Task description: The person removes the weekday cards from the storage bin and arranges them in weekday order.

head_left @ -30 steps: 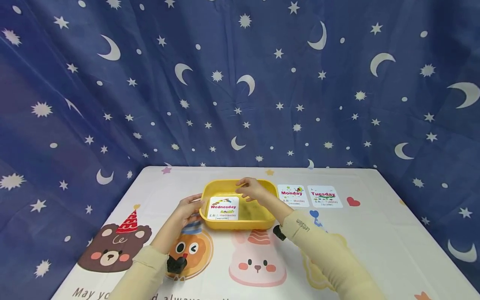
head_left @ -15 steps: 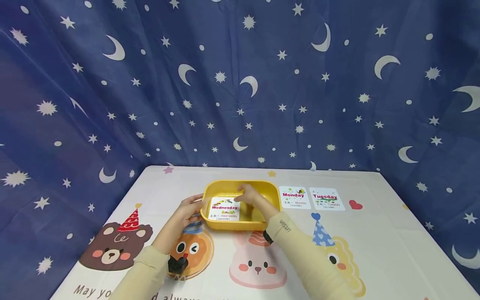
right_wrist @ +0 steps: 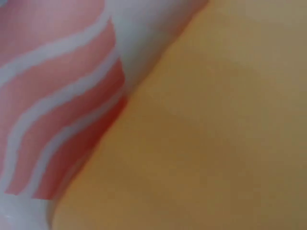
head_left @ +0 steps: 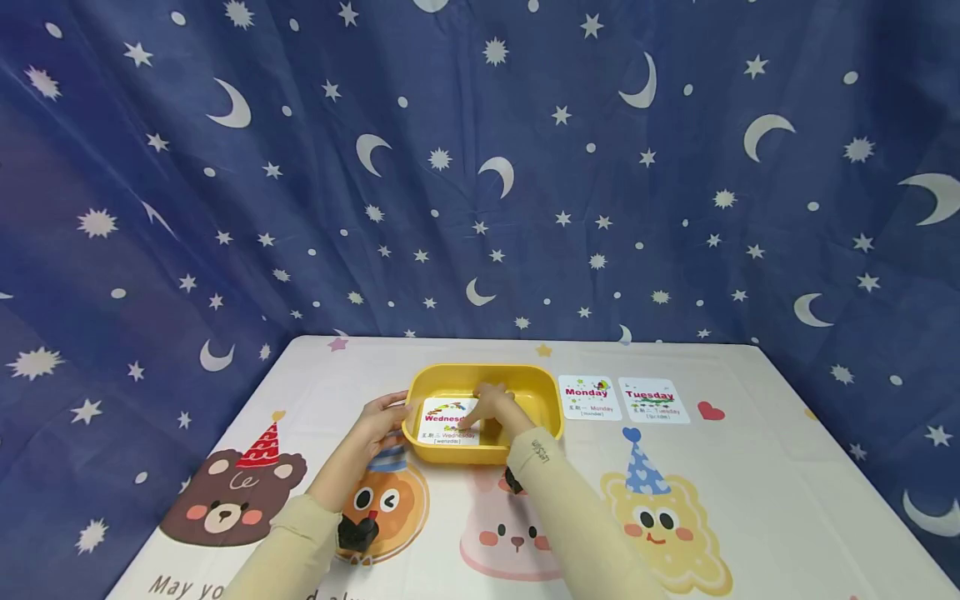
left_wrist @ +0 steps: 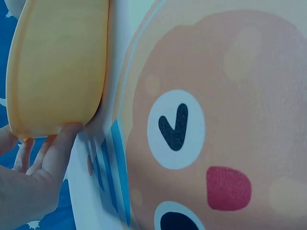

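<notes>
Left hand (head_left: 381, 421), holding the left end of a yellow tray (head_left: 457, 454), thumb at the rim and fingers against the outer wall. Inside the tray at left, a white "Wednesday" card (head_left: 437, 432); over its right edge, right hand (head_left: 498, 408), thumb spread wide from fingers, contact indeterminable. Beyond the tray, flat on the table, "Monday" card (head_left: 590, 397), then "Tuesday" card (head_left: 653, 400) just beside it.

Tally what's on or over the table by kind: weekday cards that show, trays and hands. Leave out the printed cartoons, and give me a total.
Weekday cards: 3 (Wednesday card, Monday card, Tuesday card)
Trays: 1 (yellow tray)
Hands: 2 (left hand, right hand)
Total: 6
</notes>
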### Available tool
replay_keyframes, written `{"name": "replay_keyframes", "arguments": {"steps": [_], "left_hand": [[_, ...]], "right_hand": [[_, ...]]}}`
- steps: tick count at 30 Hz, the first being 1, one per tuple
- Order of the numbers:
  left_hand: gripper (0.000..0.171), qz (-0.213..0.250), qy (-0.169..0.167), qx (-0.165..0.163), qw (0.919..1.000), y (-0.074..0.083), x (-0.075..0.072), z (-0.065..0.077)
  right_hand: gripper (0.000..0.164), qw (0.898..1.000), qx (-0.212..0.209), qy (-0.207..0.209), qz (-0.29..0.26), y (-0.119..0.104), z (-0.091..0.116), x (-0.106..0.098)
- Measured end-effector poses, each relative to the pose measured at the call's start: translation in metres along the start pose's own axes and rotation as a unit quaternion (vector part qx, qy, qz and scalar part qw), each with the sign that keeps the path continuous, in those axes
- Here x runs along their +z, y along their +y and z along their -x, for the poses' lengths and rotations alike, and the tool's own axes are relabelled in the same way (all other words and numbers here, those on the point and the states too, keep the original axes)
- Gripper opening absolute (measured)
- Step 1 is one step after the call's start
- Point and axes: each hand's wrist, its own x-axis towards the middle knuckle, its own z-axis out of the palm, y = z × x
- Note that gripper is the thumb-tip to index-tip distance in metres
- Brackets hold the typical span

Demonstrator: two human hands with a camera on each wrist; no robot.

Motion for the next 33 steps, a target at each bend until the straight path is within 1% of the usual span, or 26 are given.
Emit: {"name": "replay_keyframes", "arguments": {"steps": [2,3,6,8,15,20,23,27,30,33], "left_hand": [[0.047,-0.004,0.002,0.0,1.0,0.0,0.0,0.001],[0.047,-0.006,0.003,-0.001,1.0,0.0,0.001,0.001],[0.047,-0.008,0.006,-0.001,0.9999,-0.001,0.0,0.002],[0.047,-0.009,0.006,-0.001,0.9999,-0.001,0.0,0.002],[0.047,0.002,0.008,0.003,1.0,0.001,0.002,0.001],[0.047,0.003,0.004,0.001,1.0,-0.001,0.001,0.002],[0.047,0.005,0.004,0.002,1.0,-0.003,0.0,0.003],[0.048,0.009,0.007,0.004,0.9999,-0.003,-0.001,0.003],[0.048,0.006,0.008,0.005,0.9999,-0.002,-0.001,0.004],[0.048,0.002,0.009,0.005,0.9999,-0.001,0.0,0.003]], "right_hand": [[0.079,1.0,-0.003,0.014,-0.006,-0.004,0.016,0.001],[0.076,1.0,0.011,0.015,-0.011,-0.02,0.046,-0.01],[0.071,0.999,0.001,0.038,0.0,-0.024,0.058,-0.007],[0.07,0.999,0.0,0.047,-0.001,-0.024,0.06,-0.005],[0.073,0.998,-0.006,0.062,-0.012,-0.025,0.054,-0.002],[0.072,0.996,-0.02,0.078,-0.027,-0.027,0.057,0.001],[0.074,0.994,-0.036,0.095,-0.031,-0.028,0.059,0.003],[0.077,0.991,-0.071,0.108,-0.028,-0.032,0.058,0.003],[0.075,0.989,-0.098,0.102,-0.034,-0.031,0.056,0.002],[0.068,0.987,-0.123,0.093,-0.053,-0.028,0.055,-0.002]]}}
